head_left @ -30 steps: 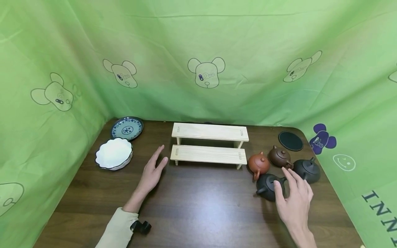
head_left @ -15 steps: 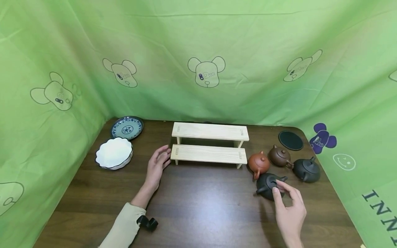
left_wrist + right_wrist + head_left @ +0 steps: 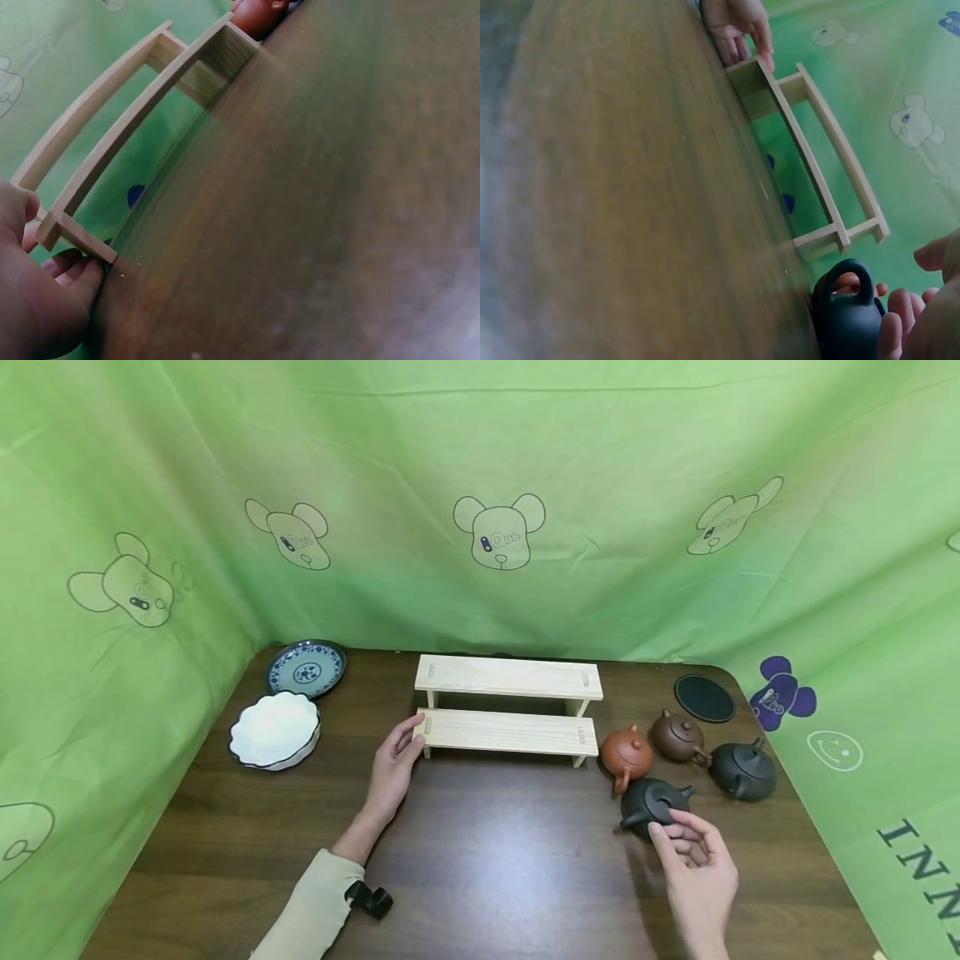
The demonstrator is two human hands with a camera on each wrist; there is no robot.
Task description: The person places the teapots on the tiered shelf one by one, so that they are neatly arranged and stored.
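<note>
My left hand [image 3: 393,772] is at the left end of the two-step wooden stand [image 3: 506,731], its fingertips touching the end of the lower step. In the left wrist view its thumb lies by the step's end, with other fingers lower down beside the leg. Over the near side of a black teapot [image 3: 651,803] hovers my right hand [image 3: 701,868], thumb and forefinger apart. The right wrist view has that teapot [image 3: 847,322] beside the bent fingers, its looped handle up front; any contact is hard to tell. Touching or close behind it is a reddish-brown teapot [image 3: 627,755].
A dark brown teapot [image 3: 677,737] and another black teapot [image 3: 742,770] stand at the right, before a round black coaster [image 3: 705,698]. On the left are a white scalloped dish [image 3: 275,731] and a blue patterned plate [image 3: 307,668]. Green cloth [image 3: 495,460] encloses the table.
My left hand has moved right and reached the stand's left end. My right hand has drawn back left and nearer, its fingers bending more. Stand and teapots have stayed put.
</note>
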